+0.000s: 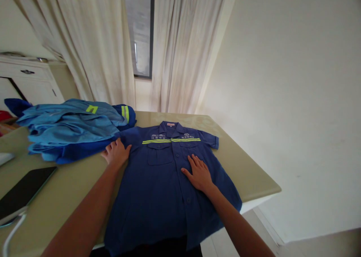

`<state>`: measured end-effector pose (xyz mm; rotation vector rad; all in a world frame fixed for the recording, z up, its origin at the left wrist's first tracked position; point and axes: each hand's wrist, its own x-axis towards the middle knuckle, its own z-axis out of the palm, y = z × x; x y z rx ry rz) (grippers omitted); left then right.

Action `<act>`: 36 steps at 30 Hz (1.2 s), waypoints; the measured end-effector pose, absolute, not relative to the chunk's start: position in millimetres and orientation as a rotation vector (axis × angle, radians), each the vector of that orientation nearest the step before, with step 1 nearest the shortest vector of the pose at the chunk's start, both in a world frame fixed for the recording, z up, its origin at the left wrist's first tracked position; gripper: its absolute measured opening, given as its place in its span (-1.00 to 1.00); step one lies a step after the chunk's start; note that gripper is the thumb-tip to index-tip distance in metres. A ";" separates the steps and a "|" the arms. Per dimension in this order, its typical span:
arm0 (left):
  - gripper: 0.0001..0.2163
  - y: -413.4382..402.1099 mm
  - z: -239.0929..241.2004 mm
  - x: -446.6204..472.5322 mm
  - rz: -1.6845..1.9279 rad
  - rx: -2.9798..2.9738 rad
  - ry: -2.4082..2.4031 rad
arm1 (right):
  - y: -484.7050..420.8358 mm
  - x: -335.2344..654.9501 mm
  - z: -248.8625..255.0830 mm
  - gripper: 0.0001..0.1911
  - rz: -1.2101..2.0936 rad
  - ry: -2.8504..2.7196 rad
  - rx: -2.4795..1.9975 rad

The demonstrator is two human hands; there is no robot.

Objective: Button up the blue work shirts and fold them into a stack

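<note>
A dark blue short-sleeved work shirt [160,189] with a yellow-green reflective chest stripe lies flat, front up and buttoned, on a beige table [248,174]. My left hand [116,153] rests on the shirt's left sleeve near the shoulder, fingers together and curled onto the cloth. Flat on the shirt's front, just right of the button line, lies my right hand [198,173] with fingers spread. Neither hand lifts anything.
A pile of light and dark blue garments [70,127] with reflective stripes lies at the table's back left, touching the shirt. A dark tablet [24,192] with a white cable sits at the left edge. Behind are curtains [175,50], a window, a white cabinet [31,80].
</note>
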<state>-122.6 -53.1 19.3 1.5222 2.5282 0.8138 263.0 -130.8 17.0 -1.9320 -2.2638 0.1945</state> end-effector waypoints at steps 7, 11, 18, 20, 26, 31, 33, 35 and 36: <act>-0.40 -48.6 28.0 -115.1 1.329 1.904 1.994 | -87.6 201.8 38.9 -0.24 0.463 -2.111 -1.553; -0.37 -59.5 36.7 -90.8 1.111 2.375 1.527 | -36.4 133.6 41.4 -0.32 1.075 -1.755 -1.291; -0.34 -68.8 20.1 -90.3 0.711 2.430 1.570 | 33.1 79.2 32.7 -0.32 1.350 -1.242 -1.476; -0.37 -67.8 15.2 -98.9 0.602 2.409 1.604 | 42.6 83.4 27.6 -0.32 1.201 -1.273 -1.585; -0.50 -67.4 20.5 -99.0 0.657 2.329 1.583 | 48.6 105.7 21.5 -0.57 0.945 -1.554 -1.639; -0.69 -62.2 32.6 -98.7 1.007 1.893 1.908 | 47.9 91.9 35.3 -0.50 1.311 -1.635 -1.091; -0.70 -55.5 28.7 -110.9 1.184 1.449 2.077 | 57.1 86.4 41.1 -0.51 1.252 -1.675 -0.998; -0.71 -48.0 19.7 -126.5 1.368 1.025 2.125 | 72.8 90.7 43.8 -0.52 1.012 -1.723 -1.152; -0.68 -44.8 14.7 -133.3 1.455 0.890 2.119 | 82.3 97.6 43.7 -0.54 0.875 -1.729 -1.267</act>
